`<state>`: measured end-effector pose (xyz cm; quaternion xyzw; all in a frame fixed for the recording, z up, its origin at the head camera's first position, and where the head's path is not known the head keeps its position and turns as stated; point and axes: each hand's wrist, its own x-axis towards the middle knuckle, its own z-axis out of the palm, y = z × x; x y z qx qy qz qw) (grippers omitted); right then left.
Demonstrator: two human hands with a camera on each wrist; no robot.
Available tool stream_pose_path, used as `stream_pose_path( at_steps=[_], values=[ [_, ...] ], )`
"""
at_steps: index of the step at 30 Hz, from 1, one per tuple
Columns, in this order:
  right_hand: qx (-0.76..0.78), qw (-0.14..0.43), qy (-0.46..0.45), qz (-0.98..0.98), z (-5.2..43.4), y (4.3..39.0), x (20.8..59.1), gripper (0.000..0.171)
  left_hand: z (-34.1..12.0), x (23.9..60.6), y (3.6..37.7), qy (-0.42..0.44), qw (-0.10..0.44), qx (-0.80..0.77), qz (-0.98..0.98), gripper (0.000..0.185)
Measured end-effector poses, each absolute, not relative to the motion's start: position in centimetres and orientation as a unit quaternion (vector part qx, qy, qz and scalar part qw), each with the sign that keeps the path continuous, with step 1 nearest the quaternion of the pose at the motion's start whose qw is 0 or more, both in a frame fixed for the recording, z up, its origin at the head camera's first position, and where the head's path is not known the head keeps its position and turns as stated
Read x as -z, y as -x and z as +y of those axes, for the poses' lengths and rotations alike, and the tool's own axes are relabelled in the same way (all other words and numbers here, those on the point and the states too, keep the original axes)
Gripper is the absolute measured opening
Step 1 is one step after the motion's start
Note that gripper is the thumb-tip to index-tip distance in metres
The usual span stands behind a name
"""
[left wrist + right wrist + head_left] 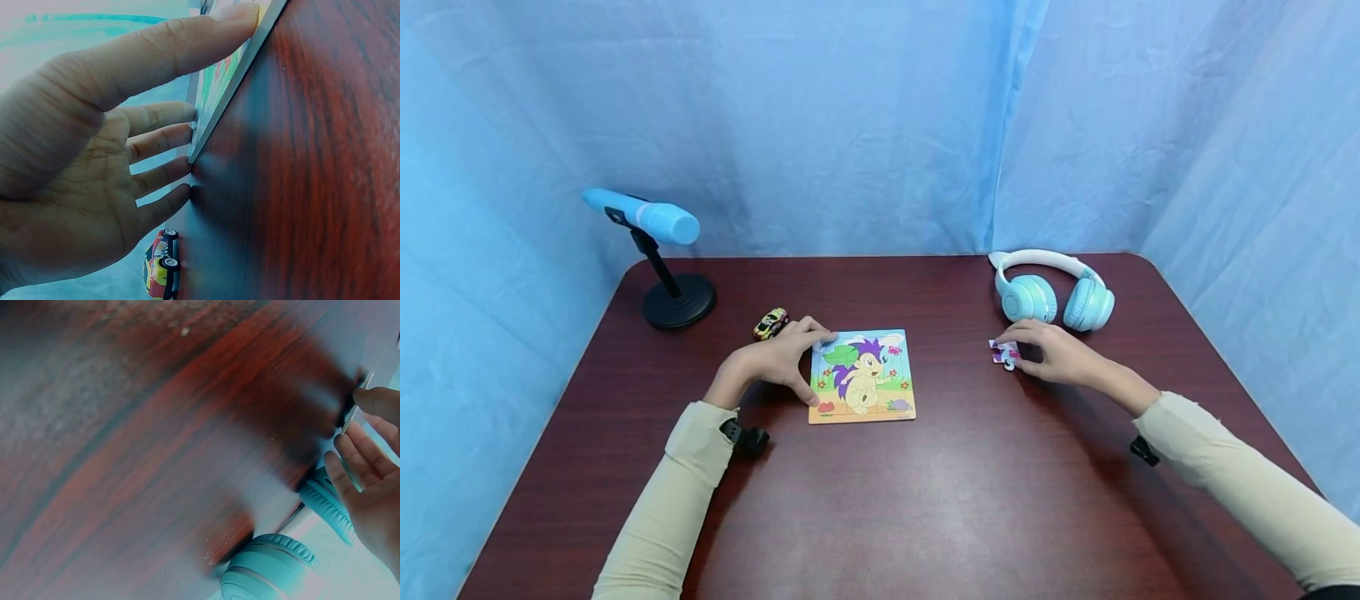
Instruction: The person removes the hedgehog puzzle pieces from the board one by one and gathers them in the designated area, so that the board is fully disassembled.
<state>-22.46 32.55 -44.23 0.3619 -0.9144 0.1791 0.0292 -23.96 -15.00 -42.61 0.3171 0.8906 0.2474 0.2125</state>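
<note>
Steadying the puzzle board [861, 377] with flat fingers, the left hand [775, 360] rests while the right hand [1051, 353] pinches a puzzle piece [1003, 354].

A dark reddish wooden table [925, 500] carried a picture puzzle [861, 377] near its middle. Left of the puzzle sat a toy car [771, 323], farther left a microphone stand [678, 302]; right of it lay loose puzzle pieces [1004, 353] and headphones [1051, 292].

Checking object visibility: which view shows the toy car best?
The left wrist view: the toy car is close, below the left hand. The head view shows it small; the right wrist view misses it.
</note>
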Motion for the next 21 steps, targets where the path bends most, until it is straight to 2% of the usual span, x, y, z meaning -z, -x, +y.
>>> stream_pose_path(
  at_steps=[21],
  values=[
    [-0.187, 0.047, -0.368, -0.910, 32.1, 21.8, 42.8, 0.041, -14.9, 42.5, 24.0, -0.319, 0.203, -0.245, 0.893, 0.104]
  ],
)
